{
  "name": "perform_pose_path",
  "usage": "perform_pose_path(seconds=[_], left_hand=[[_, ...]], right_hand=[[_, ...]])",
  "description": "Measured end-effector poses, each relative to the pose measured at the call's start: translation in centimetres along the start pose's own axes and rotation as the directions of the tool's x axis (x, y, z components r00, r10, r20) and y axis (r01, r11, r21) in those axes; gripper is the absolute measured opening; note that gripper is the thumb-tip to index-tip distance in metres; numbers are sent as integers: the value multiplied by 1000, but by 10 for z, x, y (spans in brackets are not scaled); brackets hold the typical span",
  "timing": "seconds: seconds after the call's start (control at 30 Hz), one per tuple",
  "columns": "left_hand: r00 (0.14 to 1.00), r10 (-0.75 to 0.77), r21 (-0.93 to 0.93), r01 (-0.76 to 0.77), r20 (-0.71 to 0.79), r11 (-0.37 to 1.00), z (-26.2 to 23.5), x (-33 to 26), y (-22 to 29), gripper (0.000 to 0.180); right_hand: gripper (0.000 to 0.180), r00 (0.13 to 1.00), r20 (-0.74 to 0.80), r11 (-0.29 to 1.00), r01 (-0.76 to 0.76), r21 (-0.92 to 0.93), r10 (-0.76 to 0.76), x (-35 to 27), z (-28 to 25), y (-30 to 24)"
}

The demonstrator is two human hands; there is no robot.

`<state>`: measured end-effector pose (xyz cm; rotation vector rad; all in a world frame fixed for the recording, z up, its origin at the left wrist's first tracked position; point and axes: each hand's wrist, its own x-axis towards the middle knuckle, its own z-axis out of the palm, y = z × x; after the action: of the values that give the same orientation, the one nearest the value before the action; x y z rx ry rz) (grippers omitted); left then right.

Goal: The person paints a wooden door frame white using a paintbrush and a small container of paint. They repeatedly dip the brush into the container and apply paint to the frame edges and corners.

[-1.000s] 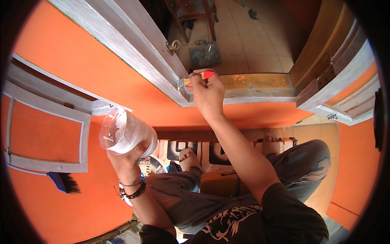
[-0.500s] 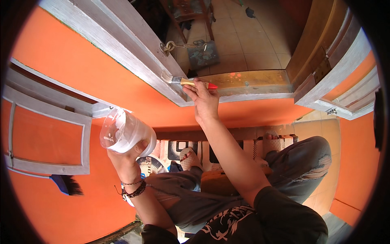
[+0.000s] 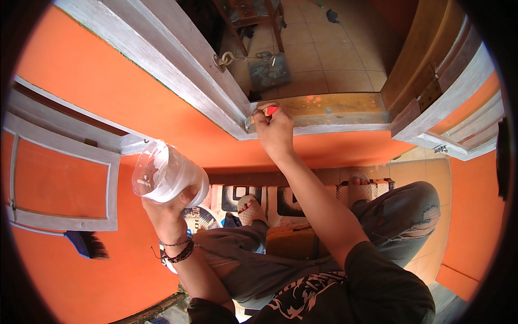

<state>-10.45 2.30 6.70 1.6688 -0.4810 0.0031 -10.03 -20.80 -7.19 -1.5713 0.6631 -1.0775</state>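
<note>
A clear plastic container [image 3: 175, 171] with white paint inside stands tilted in my left hand [image 3: 168, 218], whose fingers wrap its lower part. My right hand [image 3: 276, 136] is closed round a paintbrush [image 3: 272, 110] with a red-tipped handle. The brush head is at the lower corner of the window frame [image 3: 224, 96], where the grey-white upright meets the sill [image 3: 334, 119]. My fingers partly hide the brush, so I cannot tell exactly where its bristles touch. Part of the sill is bare brown wood.
A metal hook [image 3: 224, 60] sticks out from the upright. On the right stands an open shutter [image 3: 448, 116]; at left another panel [image 3: 65, 183] hangs over a blue broom [image 3: 81, 243]. An orange wall [image 3: 205, 146] runs below the sill. A patterned mat [image 3: 286, 202] lies underfoot.
My right hand has turned and drawn the brush down along the upright to the corner of the frame. The left hand and container have barely moved.
</note>
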Motion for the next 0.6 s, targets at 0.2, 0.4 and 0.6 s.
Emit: perform_pose_path(seconds=[0.2, 0.4, 0.6], left_hand=[[1000, -14, -23, 14, 2, 1000, -7, -1, -2, 97], [1000, -6, -18, 6, 0, 1000, -3, 0, -1, 99], [999, 44, 2, -45, 17, 999, 0, 3, -3, 101]], right_hand=[[11, 930, 128, 824, -366, 432, 346, 15, -15, -25], [10, 986, 54, 988, -157, -4, 157, 5, -11, -5], [11, 973, 102, 912, -232, 339, 209, 19, 1, -29]])
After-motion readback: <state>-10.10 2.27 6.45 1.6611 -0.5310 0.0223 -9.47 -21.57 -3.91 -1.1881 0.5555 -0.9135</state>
